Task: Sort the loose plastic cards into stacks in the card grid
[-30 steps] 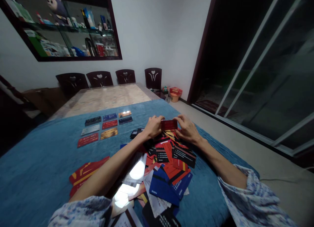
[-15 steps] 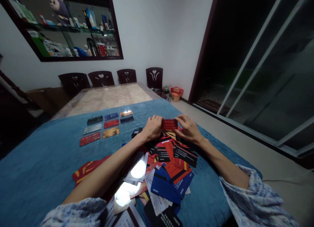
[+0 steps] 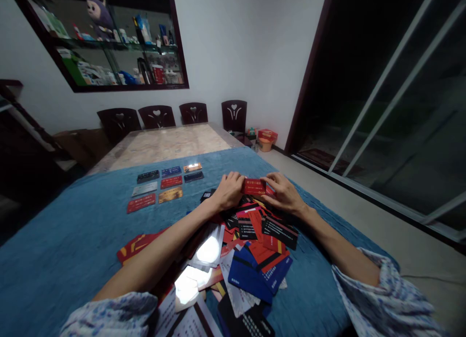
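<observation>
Both my hands hold one red card [image 3: 254, 186] by its ends, just above the far end of a loose pile of cards [image 3: 251, 244]. My left hand [image 3: 227, 190] pinches its left end and my right hand [image 3: 283, 193] pinches its right end. The pile mixes red, black, blue and white cards and spreads toward me between my forearms on a blue cloth [image 3: 69, 240]. To the far left, several cards lie in neat rows [image 3: 163, 182] on the cloth.
A few red and yellow cards [image 3: 136, 244] lie apart at the left of the pile. Beyond the cloth the bare marble table top [image 3: 163, 145] runs to several dark chairs [image 3: 156, 116]. A wall cabinet [image 3: 109, 41] hangs above. Glass sliding doors [image 3: 400, 99] stand at right.
The camera has swung slightly, shifting the scene right. My hands keep the red card between them, a little lower over the pile.
</observation>
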{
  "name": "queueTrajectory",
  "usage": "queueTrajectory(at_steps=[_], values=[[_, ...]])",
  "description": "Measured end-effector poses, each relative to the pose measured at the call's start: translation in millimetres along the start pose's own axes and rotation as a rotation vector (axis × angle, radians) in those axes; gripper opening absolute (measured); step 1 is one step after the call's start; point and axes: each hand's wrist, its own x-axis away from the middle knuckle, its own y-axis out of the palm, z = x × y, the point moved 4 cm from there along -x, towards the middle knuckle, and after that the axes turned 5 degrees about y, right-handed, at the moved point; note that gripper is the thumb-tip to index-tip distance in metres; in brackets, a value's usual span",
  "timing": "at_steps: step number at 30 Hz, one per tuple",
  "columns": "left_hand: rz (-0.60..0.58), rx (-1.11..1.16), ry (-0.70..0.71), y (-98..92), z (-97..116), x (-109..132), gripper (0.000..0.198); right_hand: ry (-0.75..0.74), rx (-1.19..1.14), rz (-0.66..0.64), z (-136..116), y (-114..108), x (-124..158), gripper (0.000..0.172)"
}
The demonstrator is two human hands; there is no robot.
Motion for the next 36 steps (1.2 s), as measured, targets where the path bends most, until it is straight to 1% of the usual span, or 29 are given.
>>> queueTrajectory(at_steps=[6, 12, 16, 20, 24, 30, 36], values=[[-0.051, 0.045, 0.003, -4.6, 0, 10, 0.040, -0.014, -0.066, -0.020, -3, 1, 0, 0.042], [-0.101, 0.084, 0.000, -2.5, -2, 18, 0.038, -0.030, -0.091, -0.052, -8, 2, 1, 0.041], [-0.118, 0.101, 0.018, -5.2, -3, 26, 0.035, -0.053, -0.117, -0.082, -11, 5, 1, 0.040], [-0.133, 0.122, 0.022, -11.5, -4, 38, 0.033, -0.064, -0.128, -0.116, -19, 8, -1, 0.039], [-0.138, 0.146, 0.007, -15.5, -8, 50, 0.037, -0.097, -0.143, -0.133, -29, 10, -4, 0.043], [-0.150, 0.100, -0.036, -22.5, -16, 65, 0.035, -0.163, -0.124, -0.156, -39, 17, -15, 0.040], [-0.156, 0.042, -0.099, -34.3, -30, 80, 0.033, -0.232, -0.132, -0.187, -56, 27, -39, 0.043]])
